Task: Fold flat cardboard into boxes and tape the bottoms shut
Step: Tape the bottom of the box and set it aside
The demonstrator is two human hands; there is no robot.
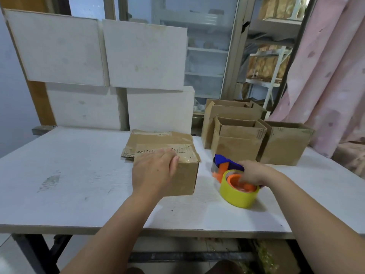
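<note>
white table (69,175): one closed box (186,175), one tape dispenser (236,195), four open boxes (237,148).

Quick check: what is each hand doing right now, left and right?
Left hand: open, resting flat on the box.
Right hand: closed, gripping the tape dispenser.

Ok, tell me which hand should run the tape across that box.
Right. The right hand grips the tape dispenser beside the box, while the left hand lies flat on its top, steadying it.
</note>
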